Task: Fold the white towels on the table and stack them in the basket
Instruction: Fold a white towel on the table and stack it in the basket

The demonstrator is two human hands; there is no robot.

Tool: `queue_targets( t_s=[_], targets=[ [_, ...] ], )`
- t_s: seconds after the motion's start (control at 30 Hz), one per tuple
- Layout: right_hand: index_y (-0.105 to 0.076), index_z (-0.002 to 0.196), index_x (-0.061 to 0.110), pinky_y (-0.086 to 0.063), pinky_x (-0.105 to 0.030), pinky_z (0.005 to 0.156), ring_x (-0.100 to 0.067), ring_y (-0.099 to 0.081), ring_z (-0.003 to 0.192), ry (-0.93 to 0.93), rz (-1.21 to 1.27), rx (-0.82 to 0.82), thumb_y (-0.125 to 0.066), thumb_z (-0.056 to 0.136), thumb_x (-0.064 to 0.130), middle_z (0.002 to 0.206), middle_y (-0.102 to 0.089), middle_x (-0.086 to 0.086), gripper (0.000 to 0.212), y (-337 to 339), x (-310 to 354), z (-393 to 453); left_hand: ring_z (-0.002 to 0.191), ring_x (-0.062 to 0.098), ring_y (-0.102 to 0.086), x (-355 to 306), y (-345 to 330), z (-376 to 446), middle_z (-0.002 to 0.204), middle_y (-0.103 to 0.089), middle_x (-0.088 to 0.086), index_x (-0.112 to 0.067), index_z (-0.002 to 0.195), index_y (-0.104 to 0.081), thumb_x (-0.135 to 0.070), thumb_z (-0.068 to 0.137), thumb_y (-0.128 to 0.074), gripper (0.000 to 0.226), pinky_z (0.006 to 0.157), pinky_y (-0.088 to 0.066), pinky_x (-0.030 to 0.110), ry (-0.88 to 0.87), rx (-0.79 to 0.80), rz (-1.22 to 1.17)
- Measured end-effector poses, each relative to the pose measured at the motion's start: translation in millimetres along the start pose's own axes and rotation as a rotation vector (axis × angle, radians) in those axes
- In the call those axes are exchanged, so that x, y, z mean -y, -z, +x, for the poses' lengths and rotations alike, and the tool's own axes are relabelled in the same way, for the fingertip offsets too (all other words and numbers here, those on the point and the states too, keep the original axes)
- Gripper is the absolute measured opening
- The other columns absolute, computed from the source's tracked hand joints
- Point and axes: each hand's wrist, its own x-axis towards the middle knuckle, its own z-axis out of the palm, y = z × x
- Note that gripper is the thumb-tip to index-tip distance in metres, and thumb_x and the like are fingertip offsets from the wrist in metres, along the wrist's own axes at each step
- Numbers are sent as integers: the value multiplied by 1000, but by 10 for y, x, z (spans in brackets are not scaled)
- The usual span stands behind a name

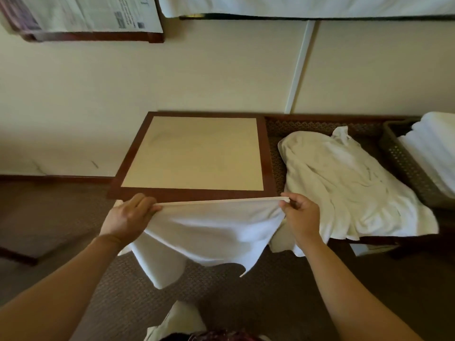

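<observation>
Towel [211, 232] hangs limp, soft and light; left hand [128, 217] and right hand [299, 215] pinch its top corners, the soundest hold.

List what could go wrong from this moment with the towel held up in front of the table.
1. The towel is stretched between the left hand and right hand with its lower part hanging off the table edge, so it may brush the carpet.
2. The loose pile of towels droops over the bench edge and could slide off.
3. The basket looks nearly full, so a new stack might topple.
</observation>
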Motion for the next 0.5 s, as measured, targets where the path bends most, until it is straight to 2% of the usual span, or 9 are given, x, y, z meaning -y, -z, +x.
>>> queue_targets(
  t_s=[0.1, 0.17, 0.23, 0.33, 0.5],
  targets=[
    [-73, 107, 23, -50, -14, 72, 8, -63, 71, -57, 22, -91, -71, 93, 6, 87, -72, 10, 21, -59, -101, 33, 58, 23, -60, -15, -45, 109, 79, -60, -1, -14, 86, -70, -45, 106, -46, 45, 41, -49, 37, -53, -49, 49],
    [-71, 110, 22, -47, -6, 75, 13, -62, 80, -53, 13, -153, -69, 96, 8, 95, -70, 10, 19, -136, -125, 62, 56, 23, -59, 8, -129, 218, 73, -60, -1, -15, 77, -67, -48, 105, -48, 47, 40, -43, 33, -32, -54, 79],
    [-69, 112, 20, -43, -6, 78, 4, -62, 90, -48, -7, -218, -65, 98, 10, 102, -68, 6, 18, -248, -135, 127, 52, 24, -57, 47, -233, 346, 67, -57, -2, -16, 71, -62, -56, 101, -47, 53, 39, -41, 31, 51, -8, 70],
    [-64, 116, 17, -41, -23, 87, -12, -57, 102, -97, -37, -326, -58, 103, 13, 109, -63, 4, 15, -431, -159, 244, 48, 29, -57, 64, -412, 512, 63, -53, -2, -17, 67, -55, -67, 93, -45, 58, 40, -42, 32, 168, 57, 44],
    [-63, 127, 8, -41, -27, 91, -17, -56, 107, -244, 34, -596, -51, 105, 14, 120, -64, -4, 26, -756, -230, 477, 46, 28, -56, 143, -746, 837, 60, -49, -3, -17, 63, -52, -75, 95, -37, 67, 39, -45, 32, 124, 112, -50]
  ],
)
